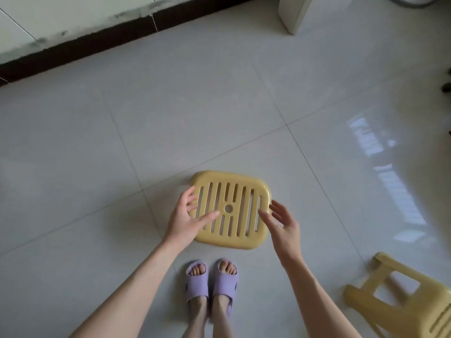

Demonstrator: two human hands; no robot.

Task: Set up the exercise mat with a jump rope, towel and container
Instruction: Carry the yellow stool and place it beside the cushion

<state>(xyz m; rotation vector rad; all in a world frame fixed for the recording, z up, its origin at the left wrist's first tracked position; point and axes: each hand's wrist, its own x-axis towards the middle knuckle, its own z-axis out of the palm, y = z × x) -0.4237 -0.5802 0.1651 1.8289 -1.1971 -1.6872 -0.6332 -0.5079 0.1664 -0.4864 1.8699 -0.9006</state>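
You are standing over a yellow stool [231,177] that sits upright on the tiled floor [146,118], just beyond your slippers [224,284]. Both arms reach down and forward to it, one at each side, which reads as a two-handed hold being set up or let go; which of the two cannot be told.

Your left hand [189,215] lies over the stool's left edge, palm turned inward. Its fingers are straight and spread, and the thumb stretches across the slotted seat. Your right hand [283,223] is by the right edge with its palm facing the left one, fingers loose and apart, tips near the rim. Neither hand is curled round anything. Whether the fingers touch the plastic or hover above it is not clear from this height.

A second stool [412,318] lies tipped on its side at the near right, well apart from the first.

No mat, rope, towel or container is in view, so the set-up looks hardly begun. The stools may be in the way of the floor space a mat would need.
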